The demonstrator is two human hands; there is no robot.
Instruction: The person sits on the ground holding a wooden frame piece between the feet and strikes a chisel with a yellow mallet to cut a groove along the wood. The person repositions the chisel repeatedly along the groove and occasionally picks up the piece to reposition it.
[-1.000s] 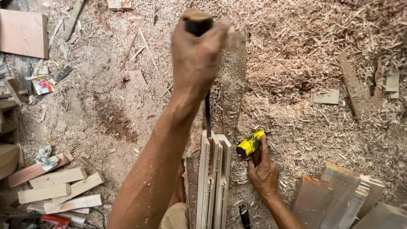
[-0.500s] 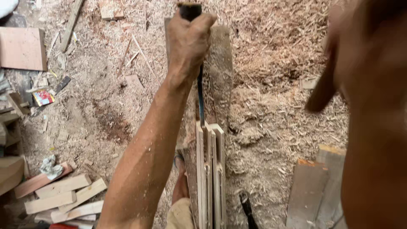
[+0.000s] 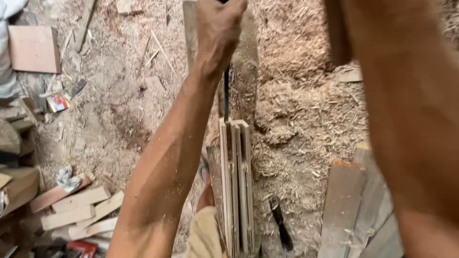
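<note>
**One fist on a chisel over a stack of upright boards**

Two arms show, and one hand can be read. The left hand [image 3: 219, 29] sits at twelve o'clock in the view, fingers clenched tight round the handle of a chisel [image 3: 225, 93]; only the thin dark shaft shows below the fist, running straight down. The right arm [image 3: 406, 119] fills the three o'clock side as a large blurred shape close to the camera; the hand itself is not clear, so whether it is clenched or loose cannot be told.

The shaft's lower end meets the top of the wooden boards [image 3: 235, 186], which stand on edge at six o'clock from the fist. About three pale boards can be counted, pressed side by side, with dark slots between them; their top ends are cut square and their long edges run down to the bottom of the view. Behind them a grey plank [image 3: 246, 62] lies lengthwise on the ground.

One dark-handled tool [image 3: 280, 222] lies on the sawdust [image 3: 296, 114] at four o'clock from the boards, just beside them. At eight o'clock lie roughly five short wood offcuts [image 3: 79, 205] in a loose pile. At ten o'clock rests one flat square board [image 3: 34, 48], and at four o'clock lean two or three grey planks [image 3: 344, 205]
</note>
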